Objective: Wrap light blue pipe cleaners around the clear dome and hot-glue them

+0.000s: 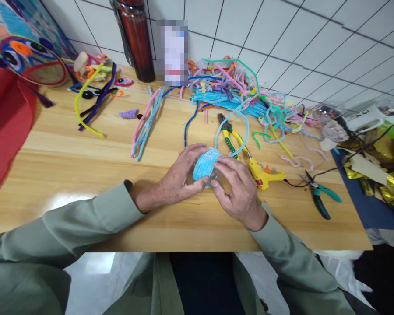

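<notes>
Just in front of me, a round clear plastic piece (213,175) is partly covered with rows of light blue pipe cleaner (202,168). My left hand (175,175) wraps round its left side, thumb along the lower edge. On its right side my right hand (238,188) grips it between thumb and fingertips. A loose loop of light blue pipe cleaner (248,127) rises from the piece, arcs over the pliers and comes back down beside my right fingers. Yellow-and-green pliers (231,135) and a yellow glue gun (264,173) lie just beyond and beside my right hand.
Teal-handled pliers (320,197) and the glue gun's cord lie at right. A heap of pipe cleaners (230,94) lines the wall, with a phone (174,54) and a brown flask (136,41). Loose pipe cleaners (147,124) and a decorated mask-like craft (33,61) are at left.
</notes>
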`<state>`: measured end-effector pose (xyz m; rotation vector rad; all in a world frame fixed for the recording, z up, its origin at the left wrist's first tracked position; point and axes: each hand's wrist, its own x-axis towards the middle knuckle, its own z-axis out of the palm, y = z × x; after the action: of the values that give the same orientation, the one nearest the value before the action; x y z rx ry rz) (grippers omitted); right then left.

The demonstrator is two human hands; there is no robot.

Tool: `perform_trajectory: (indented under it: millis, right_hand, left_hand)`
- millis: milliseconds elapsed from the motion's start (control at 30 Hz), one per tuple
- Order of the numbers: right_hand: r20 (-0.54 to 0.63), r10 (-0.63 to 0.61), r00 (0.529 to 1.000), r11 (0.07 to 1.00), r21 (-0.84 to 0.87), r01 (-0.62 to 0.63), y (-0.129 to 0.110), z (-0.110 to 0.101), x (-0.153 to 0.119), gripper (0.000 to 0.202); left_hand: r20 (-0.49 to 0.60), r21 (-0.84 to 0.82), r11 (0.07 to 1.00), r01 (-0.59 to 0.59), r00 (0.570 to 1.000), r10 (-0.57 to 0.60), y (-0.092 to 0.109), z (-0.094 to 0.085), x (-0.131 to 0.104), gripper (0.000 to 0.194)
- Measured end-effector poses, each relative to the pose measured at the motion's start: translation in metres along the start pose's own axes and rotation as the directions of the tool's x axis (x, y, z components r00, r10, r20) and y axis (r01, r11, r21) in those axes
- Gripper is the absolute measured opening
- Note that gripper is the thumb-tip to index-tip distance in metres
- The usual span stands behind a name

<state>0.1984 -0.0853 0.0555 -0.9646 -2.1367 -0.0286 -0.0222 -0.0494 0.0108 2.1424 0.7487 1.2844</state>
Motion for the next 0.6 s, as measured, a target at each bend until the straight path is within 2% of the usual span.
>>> perform_trajectory:
  millis: [300,600]
  right_hand:
    - [-0.002,-0.026,1.000,1.000,-0.014,0.026,0.0001,0.0009,-0.0023,0.051]
    - [0.010,-0.031,0.999,1.000,0.007,0.031,-0.0001,-0.0022,-0.0043,0.048]
  left_hand:
    - [-0.011,-0.006,1.000,-0.027,1.000,0.027,-0.0038,0.0013,0.0005,0.071]
    - [0.014,0.006,0.999,-0.052,0.999,0.052,0.0021,-0.0009,-0.0002,0.075]
